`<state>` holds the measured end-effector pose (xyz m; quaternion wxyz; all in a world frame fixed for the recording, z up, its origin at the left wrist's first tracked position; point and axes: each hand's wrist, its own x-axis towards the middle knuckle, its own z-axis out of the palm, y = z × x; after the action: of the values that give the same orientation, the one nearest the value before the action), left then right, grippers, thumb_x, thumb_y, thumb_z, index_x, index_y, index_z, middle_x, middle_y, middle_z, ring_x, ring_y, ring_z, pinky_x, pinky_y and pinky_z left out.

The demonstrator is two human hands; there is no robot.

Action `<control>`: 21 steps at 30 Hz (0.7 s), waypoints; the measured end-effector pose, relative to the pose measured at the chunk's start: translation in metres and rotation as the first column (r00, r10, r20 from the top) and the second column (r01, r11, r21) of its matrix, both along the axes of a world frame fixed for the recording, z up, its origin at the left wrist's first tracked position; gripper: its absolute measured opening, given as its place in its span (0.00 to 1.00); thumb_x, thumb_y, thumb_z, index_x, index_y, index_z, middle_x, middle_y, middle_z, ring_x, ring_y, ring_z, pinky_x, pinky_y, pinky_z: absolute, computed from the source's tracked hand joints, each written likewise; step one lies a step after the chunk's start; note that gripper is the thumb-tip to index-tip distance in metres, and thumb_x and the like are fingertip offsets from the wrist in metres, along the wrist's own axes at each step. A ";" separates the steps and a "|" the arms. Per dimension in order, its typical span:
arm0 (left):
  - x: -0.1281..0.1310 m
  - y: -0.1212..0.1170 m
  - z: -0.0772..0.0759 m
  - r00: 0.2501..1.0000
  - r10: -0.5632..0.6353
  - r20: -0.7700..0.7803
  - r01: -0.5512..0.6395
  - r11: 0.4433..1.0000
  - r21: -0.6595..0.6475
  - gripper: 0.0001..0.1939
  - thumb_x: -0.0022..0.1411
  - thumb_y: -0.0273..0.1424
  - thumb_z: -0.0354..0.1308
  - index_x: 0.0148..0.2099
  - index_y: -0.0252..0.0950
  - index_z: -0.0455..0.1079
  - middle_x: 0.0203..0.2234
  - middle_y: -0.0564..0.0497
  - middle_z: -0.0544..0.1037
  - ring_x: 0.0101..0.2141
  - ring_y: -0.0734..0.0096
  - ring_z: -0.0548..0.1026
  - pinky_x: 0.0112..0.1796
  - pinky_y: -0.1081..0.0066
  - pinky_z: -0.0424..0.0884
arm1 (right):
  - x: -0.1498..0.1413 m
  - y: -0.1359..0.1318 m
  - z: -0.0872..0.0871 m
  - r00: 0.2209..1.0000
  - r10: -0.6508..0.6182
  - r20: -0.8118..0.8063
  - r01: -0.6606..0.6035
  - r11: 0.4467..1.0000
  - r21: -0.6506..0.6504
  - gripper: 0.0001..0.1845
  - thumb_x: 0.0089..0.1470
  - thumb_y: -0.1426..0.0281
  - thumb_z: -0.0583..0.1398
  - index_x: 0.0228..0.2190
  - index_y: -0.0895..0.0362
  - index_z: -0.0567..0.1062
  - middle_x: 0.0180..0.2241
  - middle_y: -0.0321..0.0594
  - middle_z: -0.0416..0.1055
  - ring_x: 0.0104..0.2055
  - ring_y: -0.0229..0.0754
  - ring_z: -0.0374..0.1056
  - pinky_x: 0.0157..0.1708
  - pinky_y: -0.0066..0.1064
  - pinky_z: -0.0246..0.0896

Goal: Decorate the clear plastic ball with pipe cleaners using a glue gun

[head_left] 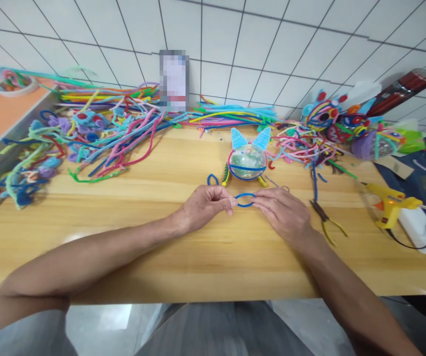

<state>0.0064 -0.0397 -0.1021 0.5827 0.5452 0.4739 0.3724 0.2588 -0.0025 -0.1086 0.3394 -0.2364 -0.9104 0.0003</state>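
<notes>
Between both hands is a blue pipe cleaner loop, bent into an oval above the table. My left hand pinches its left end between thumb and fingers. At the right end, my right hand closes on the loop, its thumb mostly hidden. A second small blue pipe cleaner loop lies just beyond my left hand. Behind the hands stands a clear round craft figure with light blue pointed ears, a blue band across it and yellow feet.
Yellow-handled pliers lie right of my right hand. Farther right are a yellow glue gun and its cord. Pipe cleaner bundles line the tiled wall, near a propped-up phone. Finished craft figures stand at the back right.
</notes>
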 end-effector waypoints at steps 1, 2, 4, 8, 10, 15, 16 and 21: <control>0.000 0.000 0.000 1.000 -0.006 -0.003 0.006 1.000 -0.001 0.16 0.59 0.43 0.66 0.28 0.36 0.76 0.22 0.53 0.76 0.24 0.76 0.64 0.27 0.73 0.58 | 0.001 0.000 0.000 1.000 -0.007 0.006 0.007 1.000 -0.010 0.13 0.66 0.75 0.63 0.48 0.49 0.82 0.46 0.40 0.84 0.46 0.45 0.81 0.49 0.41 0.79; -0.001 0.000 0.000 1.000 -0.015 -0.004 0.014 1.000 -0.002 0.16 0.59 0.44 0.66 0.29 0.36 0.76 0.22 0.53 0.76 0.24 0.76 0.64 0.26 0.73 0.58 | 0.001 0.000 0.000 1.000 -0.015 0.013 0.015 1.000 -0.015 0.12 0.66 0.75 0.63 0.47 0.48 0.82 0.46 0.40 0.84 0.46 0.45 0.81 0.49 0.41 0.79; -0.002 0.001 0.001 1.000 -0.027 -0.004 0.027 1.000 0.001 0.17 0.60 0.45 0.64 0.31 0.36 0.77 0.25 0.52 0.78 0.23 0.77 0.63 0.26 0.72 0.58 | 0.002 0.000 0.000 0.999 -0.026 0.019 0.026 1.000 -0.003 0.11 0.66 0.75 0.63 0.46 0.49 0.82 0.46 0.40 0.84 0.46 0.45 0.81 0.48 0.41 0.79; -0.003 0.003 0.001 0.999 -0.025 -0.019 0.026 1.000 0.014 0.16 0.61 0.44 0.64 0.33 0.35 0.76 0.25 0.53 0.76 0.23 0.77 0.61 0.26 0.72 0.57 | 0.001 0.000 0.002 1.000 0.005 0.000 -0.005 0.999 0.041 0.12 0.66 0.76 0.64 0.47 0.51 0.81 0.45 0.42 0.84 0.46 0.44 0.80 0.48 0.39 0.78; -0.003 0.002 0.001 0.999 -0.021 -0.035 0.022 0.999 0.029 0.15 0.61 0.43 0.64 0.32 0.35 0.75 0.22 0.55 0.73 0.23 0.77 0.60 0.27 0.72 0.57 | 0.001 0.000 0.002 1.000 0.010 -0.007 -0.010 1.000 0.017 0.13 0.65 0.76 0.64 0.49 0.50 0.81 0.46 0.41 0.84 0.47 0.44 0.80 0.49 0.39 0.78; -0.001 -0.001 -0.002 0.998 0.021 -0.061 -0.016 0.997 0.076 0.14 0.62 0.42 0.63 0.32 0.36 0.75 0.23 0.55 0.74 0.24 0.76 0.62 0.28 0.72 0.59 | 0.003 -0.002 0.001 0.998 -0.064 0.028 0.065 0.997 -0.035 0.11 0.65 0.73 0.65 0.46 0.47 0.83 0.46 0.40 0.84 0.46 0.45 0.80 0.47 0.39 0.78; -0.001 -0.001 -0.003 0.998 0.031 -0.058 -0.026 0.997 0.077 0.14 0.62 0.41 0.63 0.32 0.36 0.75 0.23 0.54 0.75 0.24 0.76 0.63 0.29 0.72 0.60 | 0.003 -0.002 0.001 0.997 -0.072 0.031 0.073 0.997 -0.033 0.10 0.65 0.73 0.65 0.45 0.47 0.83 0.45 0.40 0.84 0.45 0.45 0.80 0.47 0.39 0.78; 0.001 -0.003 -0.006 0.997 0.081 -0.003 -0.080 0.992 0.100 0.13 0.63 0.41 0.62 0.31 0.36 0.74 0.25 0.52 0.78 0.26 0.74 0.69 0.31 0.71 0.64 | 0.000 -0.005 0.003 0.998 -0.052 0.029 0.052 0.999 -0.013 0.11 0.66 0.74 0.63 0.45 0.48 0.82 0.43 0.39 0.84 0.43 0.45 0.81 0.46 0.39 0.78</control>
<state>0.0077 -0.0430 -0.1082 0.5375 0.5554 0.4782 0.4171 0.2583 -0.0070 -0.1061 0.3246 -0.2622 -0.9088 -0.0058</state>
